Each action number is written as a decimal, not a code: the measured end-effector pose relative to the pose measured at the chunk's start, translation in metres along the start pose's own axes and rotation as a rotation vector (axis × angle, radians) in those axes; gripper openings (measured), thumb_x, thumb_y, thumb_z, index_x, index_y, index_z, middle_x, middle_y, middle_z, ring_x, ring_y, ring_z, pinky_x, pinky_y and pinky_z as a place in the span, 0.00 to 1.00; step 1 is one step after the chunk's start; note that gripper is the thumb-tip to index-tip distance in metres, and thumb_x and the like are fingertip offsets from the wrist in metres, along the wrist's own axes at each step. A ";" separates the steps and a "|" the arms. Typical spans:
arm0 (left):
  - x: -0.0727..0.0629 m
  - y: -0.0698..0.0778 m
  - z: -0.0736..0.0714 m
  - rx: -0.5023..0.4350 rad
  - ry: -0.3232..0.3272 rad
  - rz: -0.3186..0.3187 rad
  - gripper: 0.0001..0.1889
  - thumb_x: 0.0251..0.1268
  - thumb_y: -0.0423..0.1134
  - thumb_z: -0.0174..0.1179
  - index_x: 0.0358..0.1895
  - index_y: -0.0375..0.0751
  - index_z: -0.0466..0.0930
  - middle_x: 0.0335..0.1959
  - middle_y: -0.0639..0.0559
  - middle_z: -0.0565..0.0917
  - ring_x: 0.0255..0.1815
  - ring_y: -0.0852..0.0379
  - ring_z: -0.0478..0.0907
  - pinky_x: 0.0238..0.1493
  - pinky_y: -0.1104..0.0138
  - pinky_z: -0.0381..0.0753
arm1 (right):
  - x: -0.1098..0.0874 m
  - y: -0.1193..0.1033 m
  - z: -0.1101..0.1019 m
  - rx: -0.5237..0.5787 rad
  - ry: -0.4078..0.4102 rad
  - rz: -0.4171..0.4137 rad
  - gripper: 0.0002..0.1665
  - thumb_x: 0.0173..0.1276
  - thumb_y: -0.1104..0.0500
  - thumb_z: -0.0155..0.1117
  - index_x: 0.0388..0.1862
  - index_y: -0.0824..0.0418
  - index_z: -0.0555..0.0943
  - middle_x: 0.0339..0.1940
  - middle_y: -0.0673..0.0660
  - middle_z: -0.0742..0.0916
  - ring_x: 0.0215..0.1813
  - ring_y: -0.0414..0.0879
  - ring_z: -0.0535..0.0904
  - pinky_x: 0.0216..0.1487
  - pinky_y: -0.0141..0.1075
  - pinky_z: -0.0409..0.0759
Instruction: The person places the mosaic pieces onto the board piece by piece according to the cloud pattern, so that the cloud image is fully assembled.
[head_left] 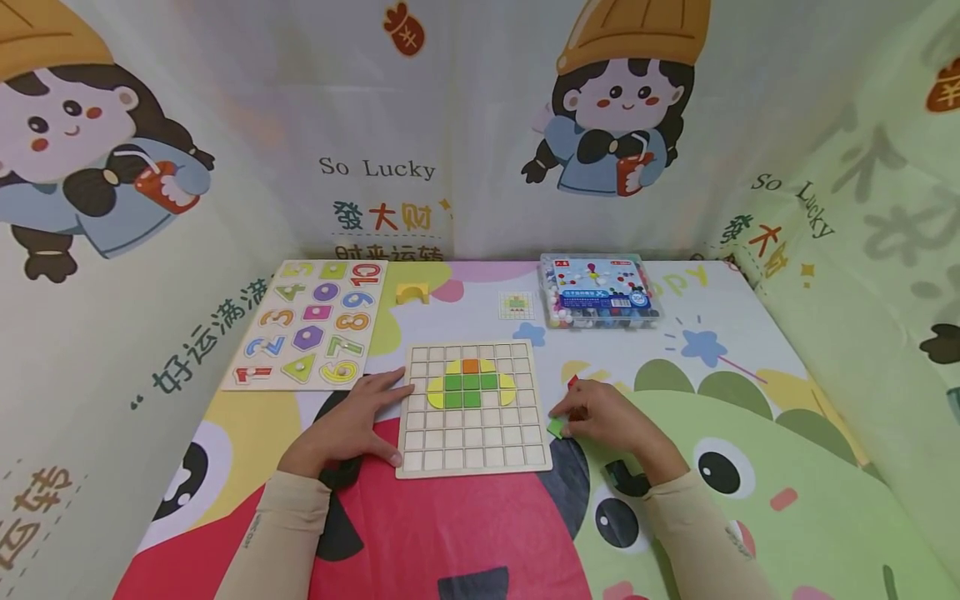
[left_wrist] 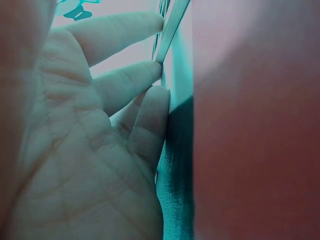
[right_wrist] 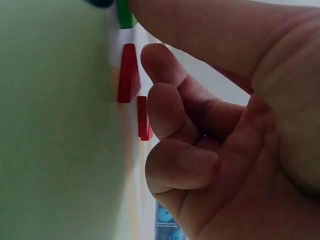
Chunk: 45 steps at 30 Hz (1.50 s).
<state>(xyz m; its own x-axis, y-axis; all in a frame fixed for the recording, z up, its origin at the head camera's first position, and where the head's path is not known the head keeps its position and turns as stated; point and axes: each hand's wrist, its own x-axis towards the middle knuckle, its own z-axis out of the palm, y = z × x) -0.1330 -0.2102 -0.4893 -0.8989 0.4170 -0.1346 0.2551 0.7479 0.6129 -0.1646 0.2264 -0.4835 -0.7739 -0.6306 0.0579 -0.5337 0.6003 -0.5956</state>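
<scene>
My left hand (head_left: 348, 425) rests along the left edge of a square wooden grid board (head_left: 474, 460), fingers spread and thumb at its lower corner. On the board lie several green square tiles (head_left: 471, 382), an orange square tile (head_left: 470, 366) and yellow rounded tiles (head_left: 507, 382) at the sides. Just off the board's right edge, my right hand (head_left: 600, 414) pinches a green tile (head_left: 555, 427) low at the tabletop. Two red pieces (right_wrist: 129, 74) lie near those fingers in the right wrist view. In the left wrist view my left fingertips (left_wrist: 156, 70) touch the board's edge.
At the back left lies a wooden number puzzle (head_left: 258, 343), with a yellow arch block (head_left: 412, 292) next to it. Behind the grid board are a small pattern card (head_left: 516, 306) and a clear plastic box (head_left: 600, 292) of colourful beads. Printed cloth covers the table and walls.
</scene>
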 end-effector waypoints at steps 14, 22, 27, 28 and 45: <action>0.001 -0.001 0.000 0.008 -0.004 0.000 0.59 0.41 0.56 0.86 0.82 0.49 0.67 0.87 0.43 0.55 0.84 0.35 0.52 0.58 0.49 0.89 | 0.004 -0.003 0.004 -0.026 0.042 0.151 0.10 0.60 0.63 0.82 0.38 0.56 0.88 0.33 0.50 0.83 0.37 0.41 0.75 0.40 0.35 0.77; 0.001 0.001 -0.003 0.024 0.000 -0.001 0.59 0.41 0.56 0.86 0.82 0.49 0.67 0.87 0.43 0.56 0.83 0.35 0.53 0.59 0.49 0.89 | 0.011 -0.010 0.005 -0.107 0.122 0.255 0.09 0.65 0.61 0.79 0.38 0.56 0.85 0.29 0.48 0.83 0.35 0.43 0.74 0.38 0.37 0.76; 0.000 0.001 -0.003 0.028 0.005 -0.006 0.59 0.41 0.56 0.86 0.82 0.49 0.67 0.87 0.43 0.56 0.83 0.35 0.52 0.57 0.49 0.89 | 0.011 -0.010 0.005 -0.110 0.190 0.241 0.05 0.68 0.63 0.75 0.40 0.57 0.85 0.28 0.47 0.84 0.33 0.41 0.74 0.36 0.35 0.76; 0.000 0.001 -0.003 0.027 0.005 -0.004 0.59 0.41 0.56 0.86 0.82 0.49 0.67 0.87 0.43 0.56 0.83 0.35 0.52 0.58 0.49 0.89 | 0.010 -0.009 0.004 -0.091 0.195 0.247 0.05 0.69 0.63 0.74 0.41 0.57 0.86 0.28 0.47 0.85 0.32 0.40 0.75 0.36 0.34 0.76; 0.000 0.000 -0.001 0.016 0.001 0.012 0.59 0.41 0.56 0.86 0.82 0.49 0.67 0.87 0.43 0.56 0.83 0.34 0.52 0.60 0.48 0.88 | 0.026 -0.022 0.004 0.288 0.160 0.283 0.12 0.72 0.57 0.74 0.52 0.53 0.92 0.48 0.55 0.92 0.29 0.49 0.79 0.25 0.38 0.81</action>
<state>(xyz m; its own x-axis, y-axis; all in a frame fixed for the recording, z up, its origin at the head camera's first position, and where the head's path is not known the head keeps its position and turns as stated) -0.1333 -0.2104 -0.4886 -0.8959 0.4259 -0.1267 0.2717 0.7507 0.6021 -0.1714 0.1948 -0.4718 -0.9312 -0.3633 -0.0301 -0.1936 0.5629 -0.8035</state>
